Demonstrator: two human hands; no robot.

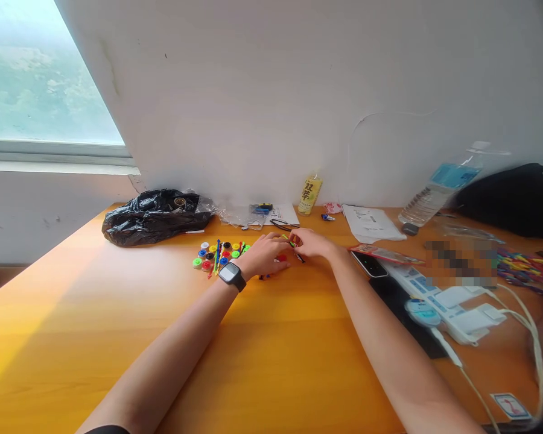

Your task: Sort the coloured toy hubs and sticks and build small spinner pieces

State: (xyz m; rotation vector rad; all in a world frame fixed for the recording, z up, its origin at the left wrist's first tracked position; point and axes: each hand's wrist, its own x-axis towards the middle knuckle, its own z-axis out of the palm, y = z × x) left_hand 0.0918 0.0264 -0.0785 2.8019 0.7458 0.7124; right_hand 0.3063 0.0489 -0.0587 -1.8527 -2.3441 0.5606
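My left hand (263,256), with a smartwatch (232,274) on its wrist, reaches over small colourful plastic pieces, its fingers spread and its thumb apart. Close to its fingertips, my right hand (312,243) has its fingers bent together at a small yellow-green and dark piece; what exactly they pinch is too small to make out. Left of my left hand lie several small round pots with coloured lids (207,265) and thin coloured plastic sticks (218,256). A red piece (281,258) shows beneath my left hand. My hands hide other pieces.
Along the wall are a black plastic bag (151,220), a yellow drink bottle (310,196), papers (373,224) and a tilted water bottle (438,190). At right lie a phone (370,264), a power strip (434,301) with cables and a pile of coloured sticks (527,266). Another person's hand may be at the right edge.
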